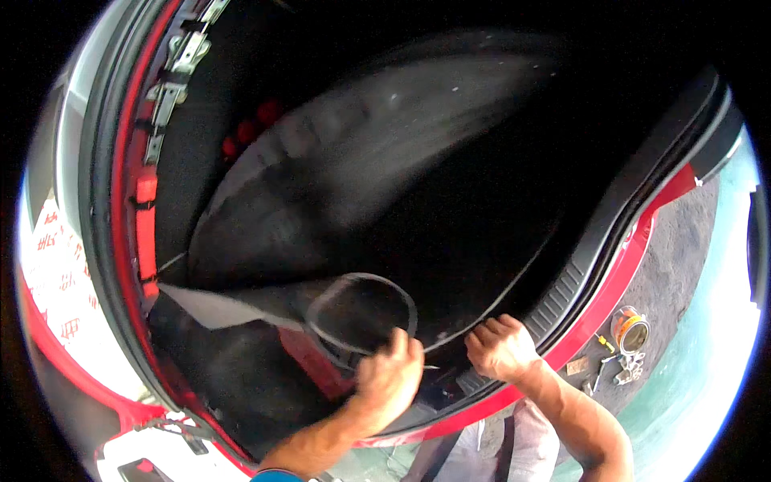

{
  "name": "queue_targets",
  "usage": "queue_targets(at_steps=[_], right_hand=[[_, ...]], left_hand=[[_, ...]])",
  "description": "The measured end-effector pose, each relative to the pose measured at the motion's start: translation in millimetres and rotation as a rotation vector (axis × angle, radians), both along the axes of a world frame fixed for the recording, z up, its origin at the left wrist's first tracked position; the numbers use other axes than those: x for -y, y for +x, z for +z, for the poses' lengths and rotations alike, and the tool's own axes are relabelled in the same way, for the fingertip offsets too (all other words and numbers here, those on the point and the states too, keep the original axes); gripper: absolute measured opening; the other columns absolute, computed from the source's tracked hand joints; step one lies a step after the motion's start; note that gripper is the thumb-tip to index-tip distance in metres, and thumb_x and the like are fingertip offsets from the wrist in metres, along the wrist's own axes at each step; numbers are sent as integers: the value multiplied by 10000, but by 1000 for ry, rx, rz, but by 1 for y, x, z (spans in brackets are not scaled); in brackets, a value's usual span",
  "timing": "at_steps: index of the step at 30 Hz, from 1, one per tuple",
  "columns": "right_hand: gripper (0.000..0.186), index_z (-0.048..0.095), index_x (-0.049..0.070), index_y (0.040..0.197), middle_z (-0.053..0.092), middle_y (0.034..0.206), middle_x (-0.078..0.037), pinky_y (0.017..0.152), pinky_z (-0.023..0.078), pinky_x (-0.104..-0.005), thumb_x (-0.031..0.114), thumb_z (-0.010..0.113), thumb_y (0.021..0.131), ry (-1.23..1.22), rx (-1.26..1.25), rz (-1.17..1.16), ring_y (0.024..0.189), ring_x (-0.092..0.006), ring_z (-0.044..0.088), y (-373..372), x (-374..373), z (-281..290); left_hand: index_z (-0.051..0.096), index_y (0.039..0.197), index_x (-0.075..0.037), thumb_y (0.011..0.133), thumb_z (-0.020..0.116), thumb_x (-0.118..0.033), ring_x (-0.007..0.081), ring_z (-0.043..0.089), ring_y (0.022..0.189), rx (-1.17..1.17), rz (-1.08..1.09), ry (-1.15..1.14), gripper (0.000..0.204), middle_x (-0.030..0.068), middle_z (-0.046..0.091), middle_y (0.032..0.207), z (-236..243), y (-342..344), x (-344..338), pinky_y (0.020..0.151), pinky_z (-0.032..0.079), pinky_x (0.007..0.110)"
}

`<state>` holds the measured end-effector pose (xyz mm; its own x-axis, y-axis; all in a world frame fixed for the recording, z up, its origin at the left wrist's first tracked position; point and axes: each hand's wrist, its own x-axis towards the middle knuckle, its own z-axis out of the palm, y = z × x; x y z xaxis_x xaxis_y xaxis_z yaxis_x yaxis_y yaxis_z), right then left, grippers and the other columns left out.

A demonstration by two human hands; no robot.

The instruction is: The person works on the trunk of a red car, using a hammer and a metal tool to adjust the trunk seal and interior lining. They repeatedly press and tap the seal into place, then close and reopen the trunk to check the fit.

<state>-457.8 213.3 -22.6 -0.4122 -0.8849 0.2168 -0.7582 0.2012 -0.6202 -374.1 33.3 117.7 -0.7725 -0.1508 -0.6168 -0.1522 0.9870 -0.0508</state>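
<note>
A dark trunk liner (462,257) with a pale thin edge lies in the open trunk of a red car. Near the sill, part of its edge curls up into a round loop (363,277). My left hand (391,371) is closed at the lower right of this loop, its fingers pinching the liner's edge. Just to the right, my right hand (502,348) makes a fist around the same edge, close above the ribbed sill trim (554,301). What lies beneath the fingers is hidden by both hands.
A grey flap (213,309) sticks up at the left, with a red panel (317,361) below it. Along the left trunk side run a red strap (145,229) and metal brackets (167,103). Outside on the ground at right stand an open can (630,331) and small loose items.
</note>
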Motion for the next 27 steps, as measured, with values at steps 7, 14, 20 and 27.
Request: queue_targets(at_steps=[7,14,20,27], right_hand=[[146,559,140,694,538,677,-19,611,438,-347,205,689,709,50,-13,41,662,-201,581,1,2,1],[151,574,120,694,547,652,-43,573,431,-372,163,718,686,34,-18,11,620,-234,570,4,13,14],[198,517,121,665,529,642,-45,557,415,-383,149,707,712,38,-34,20,603,-245,551,8,15,8],[197,689,85,872,665,777,-117,631,527,-451,219,752,742,277,53,68,707,-326,652,-2,14,16]], left_hand=[[672,1121,-103,871,726,-173,360,676,798,-173,572,375,265,137,574,982,35,37,-32,679,554,470],[612,1246,8,887,696,-147,361,653,961,-366,586,-210,400,178,547,1089,-47,85,80,727,574,459],[483,1438,-73,918,550,-94,423,626,1135,44,595,-170,524,243,499,1346,-187,262,80,857,592,486],[362,1470,-11,857,575,-26,520,603,1161,206,937,20,649,381,468,1377,-229,265,72,926,551,561]])
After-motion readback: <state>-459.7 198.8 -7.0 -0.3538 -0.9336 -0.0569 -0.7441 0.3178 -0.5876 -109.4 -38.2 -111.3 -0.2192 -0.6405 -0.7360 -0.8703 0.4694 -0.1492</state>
